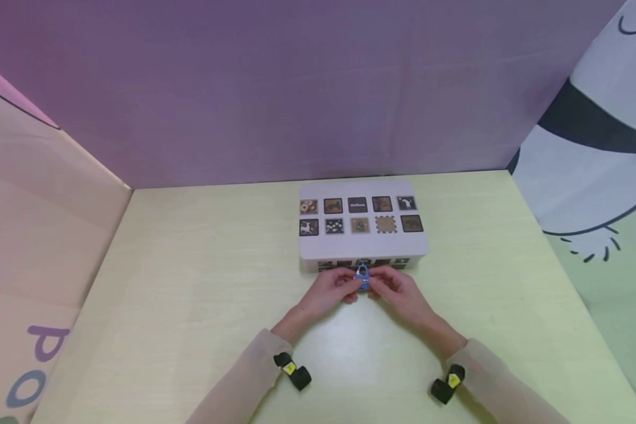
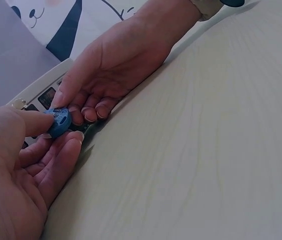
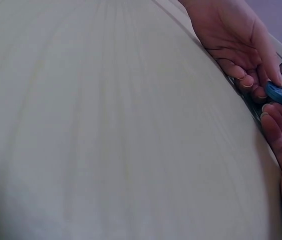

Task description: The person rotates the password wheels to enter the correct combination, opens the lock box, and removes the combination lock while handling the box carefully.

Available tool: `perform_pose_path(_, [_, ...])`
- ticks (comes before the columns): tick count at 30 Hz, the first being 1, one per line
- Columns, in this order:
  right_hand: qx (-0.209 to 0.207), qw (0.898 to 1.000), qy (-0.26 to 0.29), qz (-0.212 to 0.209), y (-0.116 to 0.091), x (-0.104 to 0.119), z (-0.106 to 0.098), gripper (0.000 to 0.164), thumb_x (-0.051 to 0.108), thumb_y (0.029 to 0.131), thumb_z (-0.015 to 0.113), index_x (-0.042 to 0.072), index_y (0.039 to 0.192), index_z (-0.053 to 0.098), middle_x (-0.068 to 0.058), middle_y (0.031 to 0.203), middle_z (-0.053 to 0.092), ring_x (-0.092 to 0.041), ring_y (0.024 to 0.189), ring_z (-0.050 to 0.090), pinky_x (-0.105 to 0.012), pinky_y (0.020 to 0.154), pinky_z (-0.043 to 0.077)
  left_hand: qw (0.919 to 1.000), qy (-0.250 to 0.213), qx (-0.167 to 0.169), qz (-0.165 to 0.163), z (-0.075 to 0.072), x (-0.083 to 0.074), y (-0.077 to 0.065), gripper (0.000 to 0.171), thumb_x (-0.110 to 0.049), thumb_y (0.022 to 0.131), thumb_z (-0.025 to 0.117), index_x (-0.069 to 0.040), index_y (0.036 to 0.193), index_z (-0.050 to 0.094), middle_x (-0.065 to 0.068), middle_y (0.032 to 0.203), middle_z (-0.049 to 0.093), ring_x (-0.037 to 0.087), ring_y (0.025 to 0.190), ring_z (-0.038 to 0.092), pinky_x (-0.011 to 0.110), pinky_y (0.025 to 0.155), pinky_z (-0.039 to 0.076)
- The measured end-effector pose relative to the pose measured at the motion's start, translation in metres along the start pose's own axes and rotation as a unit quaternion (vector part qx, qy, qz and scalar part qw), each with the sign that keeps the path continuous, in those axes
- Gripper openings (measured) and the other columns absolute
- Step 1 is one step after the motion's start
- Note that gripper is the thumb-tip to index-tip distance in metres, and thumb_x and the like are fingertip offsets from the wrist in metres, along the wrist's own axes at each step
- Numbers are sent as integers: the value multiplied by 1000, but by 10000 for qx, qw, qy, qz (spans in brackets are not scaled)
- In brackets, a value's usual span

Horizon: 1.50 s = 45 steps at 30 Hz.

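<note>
A small blue padlock (image 1: pixel 363 282) is held at the front of a white box (image 1: pixel 350 246) printed with rows of small square pictures. My left hand (image 1: pixel 324 292) pinches the padlock from the left side, thumb on top. From the other side, my right hand (image 1: pixel 407 300) pinches it too. The lock's body (image 2: pixel 59 122) looks rounded and blue in the left wrist view, and markings show on its face. Its shackle points toward the box; whether it passes through a clasp I cannot tell. In the right wrist view the padlock (image 3: pixel 276 94) is partly covered by fingers.
The box stands on a pale wooden table (image 1: pixel 201 294), close to the purple back wall (image 1: pixel 297 88). Printed panels flank the table, the right one (image 1: pixel 604 194) with a black-and-white animal drawing. Each sleeve carries a black wrist device (image 1: pixel 292 371).
</note>
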State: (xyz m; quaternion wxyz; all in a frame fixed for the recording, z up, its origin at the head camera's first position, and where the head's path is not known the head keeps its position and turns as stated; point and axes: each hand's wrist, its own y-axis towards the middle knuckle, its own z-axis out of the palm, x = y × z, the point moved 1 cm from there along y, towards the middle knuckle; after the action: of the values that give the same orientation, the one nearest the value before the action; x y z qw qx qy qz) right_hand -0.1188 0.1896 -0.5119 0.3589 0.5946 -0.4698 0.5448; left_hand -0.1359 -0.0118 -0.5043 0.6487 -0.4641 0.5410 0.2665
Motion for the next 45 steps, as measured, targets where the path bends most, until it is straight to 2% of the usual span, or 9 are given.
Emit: perform_pose_path(45, [-30,9999,-37,-133,1,-6,0,26,7,105,58,-7,126,61,-24,109,69,-15,89,69,-26,84,62,9999,62,-79,6,0,0,0,29,-20,103,65,3,120,66,9,97,73,15,80,68,29,79,63])
